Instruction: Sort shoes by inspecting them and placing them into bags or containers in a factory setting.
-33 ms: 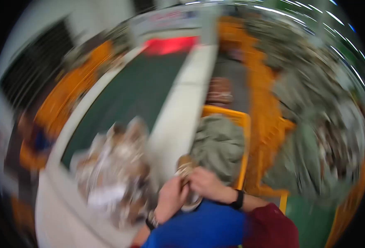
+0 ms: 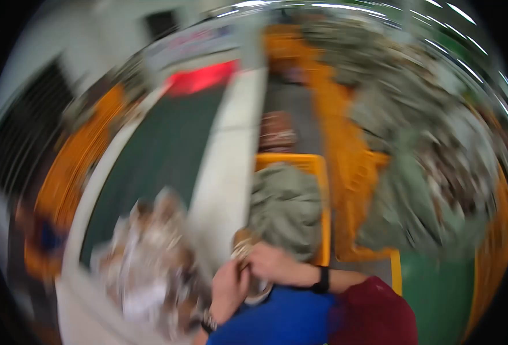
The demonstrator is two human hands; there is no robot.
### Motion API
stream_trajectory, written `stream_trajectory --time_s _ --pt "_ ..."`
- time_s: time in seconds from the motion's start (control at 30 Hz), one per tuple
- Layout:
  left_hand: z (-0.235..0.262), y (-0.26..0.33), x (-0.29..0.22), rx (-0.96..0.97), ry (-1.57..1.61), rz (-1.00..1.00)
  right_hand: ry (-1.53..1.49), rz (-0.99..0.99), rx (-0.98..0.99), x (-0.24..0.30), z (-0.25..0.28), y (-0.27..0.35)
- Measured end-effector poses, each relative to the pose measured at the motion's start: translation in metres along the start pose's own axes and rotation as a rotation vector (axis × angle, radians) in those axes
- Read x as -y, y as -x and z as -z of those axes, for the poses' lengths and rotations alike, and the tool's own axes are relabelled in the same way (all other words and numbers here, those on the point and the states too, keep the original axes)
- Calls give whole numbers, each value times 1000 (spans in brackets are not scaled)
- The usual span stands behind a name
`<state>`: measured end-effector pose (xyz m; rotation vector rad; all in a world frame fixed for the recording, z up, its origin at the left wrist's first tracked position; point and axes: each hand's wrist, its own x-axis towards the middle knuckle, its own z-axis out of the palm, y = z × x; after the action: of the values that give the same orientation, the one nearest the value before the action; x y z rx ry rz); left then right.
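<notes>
A tan sandal (image 2: 244, 237) with a pale, shiny strap across it is between my two hands, close to my blue-clad front. My left hand (image 2: 229, 286) pinches at the strap from the left side. From the right, my right hand (image 2: 271, 264) has its fingers closed at the same strap, nearly touching the left fingertips. The fingers cover much of the sandal's middle; its rounded heel or toe end shows below them. Left of my hands, a heap of clear plastic bags (image 2: 150, 264) with brown and tan contents lies on the dark green belt (image 2: 150, 149). Motion blurs the details.
A white ledge (image 2: 222, 167) borders the belt. Right of it stands a yellow crate (image 2: 324, 213) lined with grey-green cloth (image 2: 285, 207). Brown bundled pieces (image 2: 277, 131) lie beyond. Large grey-green sacks (image 2: 403, 184) fill orange crates at right. Red cloth (image 2: 202, 77) crosses the belt's far end.
The whole view has swung, so the belt, crates and hands sit further left and somewhat lower in the picture. Both hands keep nearly the same hold on the sandal.
</notes>
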<state>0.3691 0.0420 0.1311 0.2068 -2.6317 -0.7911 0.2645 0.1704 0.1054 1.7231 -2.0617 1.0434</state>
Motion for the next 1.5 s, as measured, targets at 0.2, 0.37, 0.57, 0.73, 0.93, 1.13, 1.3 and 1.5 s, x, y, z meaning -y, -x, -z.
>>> stream_trajectory --time_s 0.2,0.37,0.57,0.73,0.93,1.13,1.3,1.5 --pt "-6 6 -13 42 228 100 -81 -137 -241 15 2 24" --pt "-12 -7 -26 47 152 -22 -76 -193 -370 25 28 49" --pt "-13 -10 -11 -17 340 -90 -167 -153 -423 31 32 47" --pt "2 -12 -23 0 180 -243 -151 -318 -327 26 11 29" --pt "5 -9 -17 -45 146 -300 -78 -276 -333 19 -3 16" --pt "4 -6 -18 -27 189 -200 -13 -288 -354 22 -8 12" --pt "-6 -4 -9 -68 193 -164 -452 -369 -390 17 -7 10" --pt "-5 -7 -11 42 240 -41 -566 -152 -171 19 -5 19"
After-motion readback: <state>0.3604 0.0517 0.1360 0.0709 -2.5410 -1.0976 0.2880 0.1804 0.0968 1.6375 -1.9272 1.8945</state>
